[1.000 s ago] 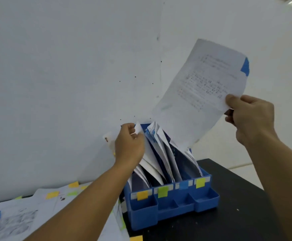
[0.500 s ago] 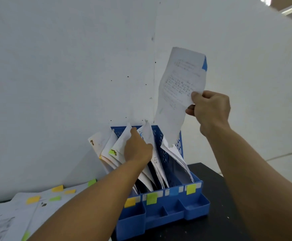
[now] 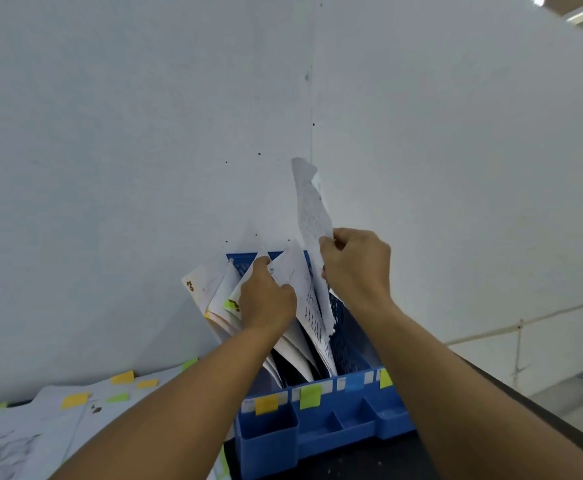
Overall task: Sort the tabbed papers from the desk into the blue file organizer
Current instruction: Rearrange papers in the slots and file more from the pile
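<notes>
Filing step: right hand (image 3: 354, 268) pinches sheet (image 3: 312, 216) above organizer (image 3: 318, 420); left hand (image 3: 266, 299) parts filed papers (image 3: 214, 289) at 9 o'clock. Next: lower sheet into slot.

Blue file organizer (image 3: 321, 424) standing upright on the dark counter (image 3: 369, 462) against the white wall, with a perforated rear panel, small front trays, and yellow, green and blue tabs along its front dividers; white sheets (image 3: 214, 289) already filed lean leftward in its slots. A single printed sheet (image 3: 312, 216), seen nearly edge-on and upright, has its lower edge inside a right-hand slot. Loose tabbed papers (image 3: 75, 410) bearing yellow and green tabs lie flat on the counter left of the organizer.
</notes>
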